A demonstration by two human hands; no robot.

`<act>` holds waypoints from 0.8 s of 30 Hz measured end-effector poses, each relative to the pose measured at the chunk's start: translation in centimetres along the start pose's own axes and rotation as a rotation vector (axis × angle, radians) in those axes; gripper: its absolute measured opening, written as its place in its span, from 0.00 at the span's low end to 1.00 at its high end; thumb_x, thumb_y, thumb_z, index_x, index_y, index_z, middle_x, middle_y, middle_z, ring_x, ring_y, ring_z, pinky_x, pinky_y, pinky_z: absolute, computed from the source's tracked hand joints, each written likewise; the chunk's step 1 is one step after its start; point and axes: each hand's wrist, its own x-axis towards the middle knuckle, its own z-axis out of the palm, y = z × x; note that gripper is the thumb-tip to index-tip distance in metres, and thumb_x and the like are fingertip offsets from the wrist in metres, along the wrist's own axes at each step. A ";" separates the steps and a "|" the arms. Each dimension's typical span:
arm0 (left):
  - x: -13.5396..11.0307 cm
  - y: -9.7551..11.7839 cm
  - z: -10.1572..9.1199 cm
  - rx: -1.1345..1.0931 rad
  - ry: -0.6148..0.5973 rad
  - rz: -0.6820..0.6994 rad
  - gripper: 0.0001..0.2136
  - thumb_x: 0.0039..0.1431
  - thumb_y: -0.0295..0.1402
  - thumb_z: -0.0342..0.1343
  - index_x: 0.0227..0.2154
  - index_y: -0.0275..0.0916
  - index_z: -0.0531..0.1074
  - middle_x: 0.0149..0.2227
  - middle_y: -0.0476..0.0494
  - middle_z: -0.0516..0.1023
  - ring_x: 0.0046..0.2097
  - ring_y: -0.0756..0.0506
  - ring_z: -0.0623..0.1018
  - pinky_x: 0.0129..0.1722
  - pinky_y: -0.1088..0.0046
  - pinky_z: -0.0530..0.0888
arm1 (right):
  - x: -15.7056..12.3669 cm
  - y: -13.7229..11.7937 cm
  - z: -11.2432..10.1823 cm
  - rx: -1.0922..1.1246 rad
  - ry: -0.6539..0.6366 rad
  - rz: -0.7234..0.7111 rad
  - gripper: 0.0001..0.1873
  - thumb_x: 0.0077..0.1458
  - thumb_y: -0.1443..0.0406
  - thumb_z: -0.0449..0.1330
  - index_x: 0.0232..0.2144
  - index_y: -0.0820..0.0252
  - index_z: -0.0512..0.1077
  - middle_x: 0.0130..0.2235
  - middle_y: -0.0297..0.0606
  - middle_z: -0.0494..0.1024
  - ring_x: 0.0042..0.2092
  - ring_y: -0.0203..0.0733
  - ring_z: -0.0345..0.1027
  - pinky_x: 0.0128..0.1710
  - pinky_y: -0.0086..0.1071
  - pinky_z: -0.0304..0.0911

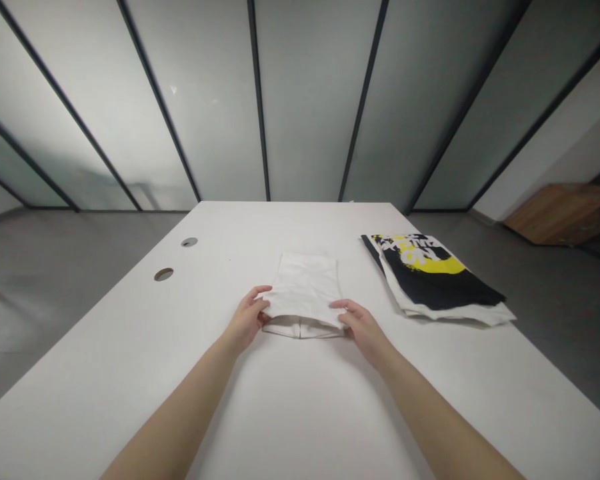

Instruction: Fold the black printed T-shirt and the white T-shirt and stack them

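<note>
A folded white cloth garment (307, 283) lies flat in the middle of the white table. Its near edge gapes a little, showing a lower layer with a short seam. At the near left corner, my left hand (250, 315) pinches the fabric between thumb and fingers. My right hand (359, 327) grips the opposite near corner in the same way, its index finger resting on top of the cloth. What kind of garment it is cannot be made out.
Stacked at the right edge of the table (300, 413) are folded clothes, with a black T-shirt with a yellow and white print (425, 267) over white cloth (460, 313). Two round holes (164, 274) pierce the tabletop at left. Behind stands a frosted glass wall (305, 100).
</note>
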 end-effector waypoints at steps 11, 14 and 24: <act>-0.5 0.9 0.1 0.174 -0.103 -0.178 0.25 0.58 0.45 0.69 0.55 0.42 0.71 0.42 0.41 0.79 0.38 0.45 0.79 0.34 0.69 0.79 | -1.1 -2.2 0.3 0.252 -0.024 0.273 0.36 0.57 0.62 0.70 0.65 0.45 0.64 0.52 0.40 0.81 0.41 0.43 0.80 0.43 0.39 0.80; 0.1 1.6 0.0 0.245 -0.104 -0.188 0.24 0.59 0.45 0.67 0.54 0.41 0.73 0.38 0.43 0.78 0.33 0.47 0.77 0.30 0.72 0.77 | -0.8 -2.5 -0.3 0.223 -0.088 0.321 0.37 0.57 0.61 0.70 0.66 0.46 0.64 0.50 0.41 0.81 0.39 0.43 0.79 0.41 0.41 0.81; 3.4 2.8 1.7 0.283 -0.136 -0.268 0.27 0.55 0.36 0.69 0.58 0.43 0.71 0.33 0.47 0.77 0.30 0.49 0.76 0.30 0.75 0.73 | 1.9 -3.5 -0.3 0.280 0.014 0.261 0.28 0.55 0.70 0.67 0.58 0.50 0.69 0.47 0.40 0.84 0.40 0.42 0.80 0.37 0.36 0.78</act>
